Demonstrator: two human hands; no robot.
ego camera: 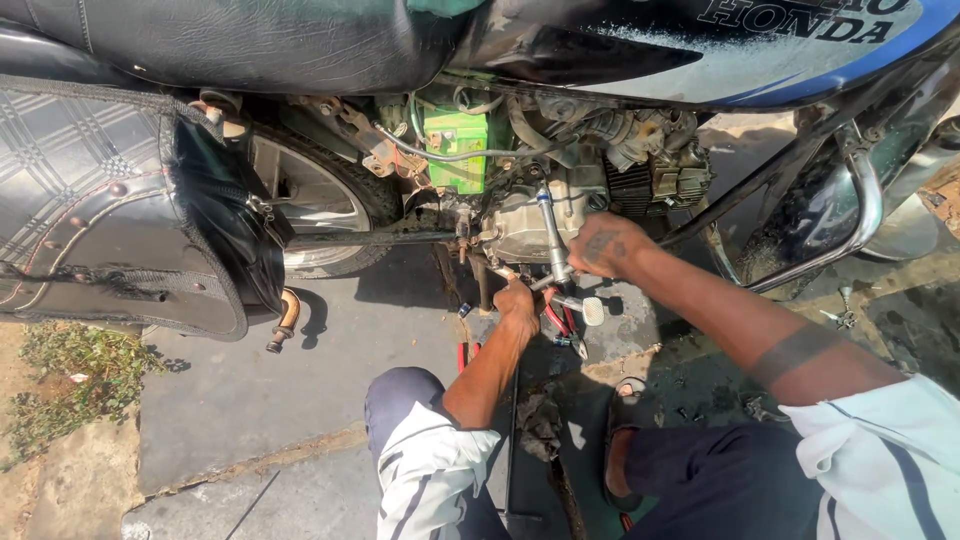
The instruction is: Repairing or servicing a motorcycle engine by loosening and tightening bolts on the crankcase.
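I crouch beside a motorcycle and reach under its grey engine (530,225). A silver wrench (551,232) stands upright against the engine case. My right hand (605,246) is closed around the wrench's shaft, low down. My left hand (517,300) is closed just below it, at the wrench's bottom crossbar beneath the engine. A green battery (457,150) sits above the engine, with wires and hoses around it. Red-handled pliers (560,322) lie under my hands, beside a white-tipped pedal (593,311).
A black saddlebag (120,210) hangs at the left in front of the rear wheel (320,200). A chrome leg guard (862,215) curves at the right under the blue tank (790,45). Small bolts lie on the oily ground (690,410). Grass (70,380) edges the paving.
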